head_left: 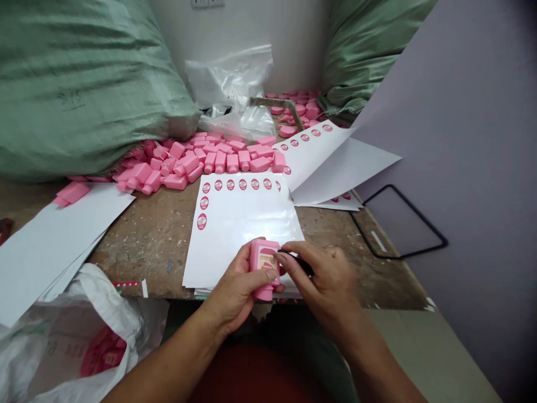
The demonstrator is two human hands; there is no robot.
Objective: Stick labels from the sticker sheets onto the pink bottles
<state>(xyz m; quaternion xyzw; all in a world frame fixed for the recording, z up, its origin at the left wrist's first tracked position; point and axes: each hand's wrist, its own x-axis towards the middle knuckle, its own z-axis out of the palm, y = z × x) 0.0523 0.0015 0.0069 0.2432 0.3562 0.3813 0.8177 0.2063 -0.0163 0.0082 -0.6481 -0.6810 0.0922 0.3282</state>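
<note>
My left hand is wrapped round a pink plastic bottle, its neck pointing down towards me. A label in pink and cream lies on the bottle's front face, with my left thumb on its lower part. Between the fingers of my right hand is a thin black tool; its tip is beside the label's upper right edge, and its exact kind does not show. Beneath both hands lies a white sheet of stickers, with oval pink stickers along its top and left edges.
Pink bottles lie heaped behind the sheet, beside a green sack. More sticker sheets curl at the right, near a black wire frame. White papers cover the table's left, above an open white bag holding pink bottles.
</note>
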